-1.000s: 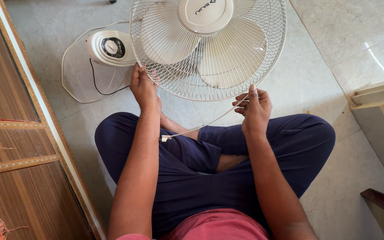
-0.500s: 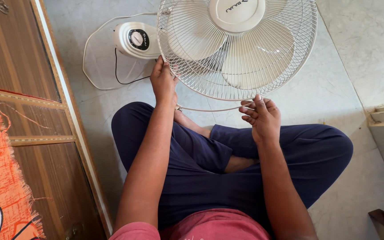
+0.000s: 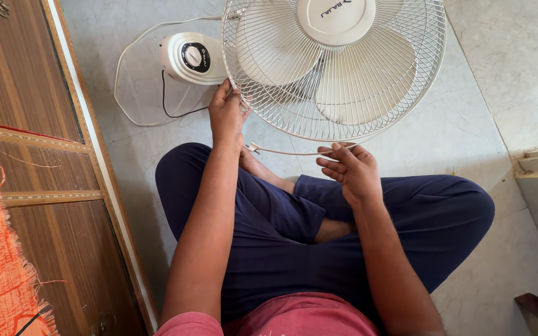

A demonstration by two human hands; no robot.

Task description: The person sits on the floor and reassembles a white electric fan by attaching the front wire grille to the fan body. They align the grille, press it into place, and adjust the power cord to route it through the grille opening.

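The left hand (image 3: 226, 115) is curled snugly around the rim of the fan guard (image 3: 334, 68) at about 8 o'clock on the cage, fingers hooked through the wires and thumb pressed along the outside. The right hand (image 3: 348, 169) sits just below the guard at 6 o'clock, half open, with the thumb and fingertips pinching a thin white rim band (image 3: 287, 151) (a slim, springy strip that bows sideways toward the left wrist and ends in a small clip). The guard is a round dome of fine cream wire spokes with a smooth plastic disc at its centre, and pale, broad blades show through it. At 10 o'clock lies the fan base (image 3: 192, 58), glossy rounded plastic with a dark dial, and a white cord (image 3: 133, 37) loops over the mottled grey stone floor (image 3: 468, 124).
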